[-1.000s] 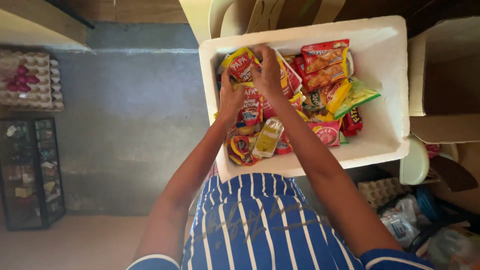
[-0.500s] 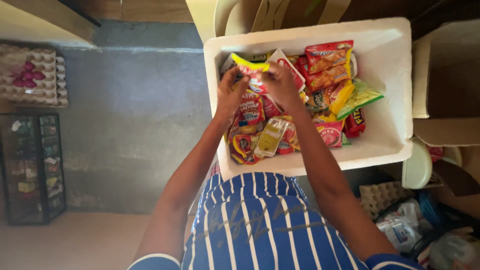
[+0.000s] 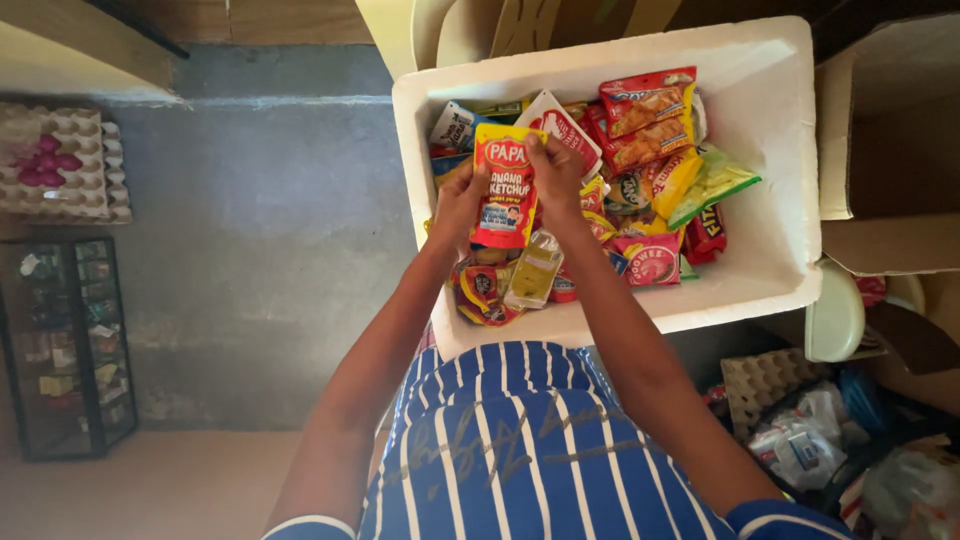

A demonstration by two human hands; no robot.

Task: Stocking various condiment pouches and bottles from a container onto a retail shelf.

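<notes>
Holding: you have a red-and-yellow ketchup sachet [image 3: 507,188] upright in both hands, above the near-left part of the white foam box [image 3: 770,150].
Left hand: your left hand [image 3: 458,205] pinches the sachet's left edge, thumb on the front.
Right hand: your right hand [image 3: 556,172] grips the top right edge, fingers curled on it.
Box contents: snack packets [image 3: 645,115] piled toward the far edge, a green packet [image 3: 712,182] mid-box, a red packet [image 3: 648,262] and a clear pouch [image 3: 533,270] near the near edge; far-right part of the box floor is bare.
Step, as it looks: sachet lifted clear of the pile and turned face-up, like sorting or checking; not set down.
Next move calls for: a firm two-hand pinch on the soft sachet, and a free spot for it.
Around: grey floor, egg tray [image 3: 62,165] at left with pink items, glass shelf unit [image 3: 62,345] below it, cardboard box [image 3: 890,130] at right.
</notes>
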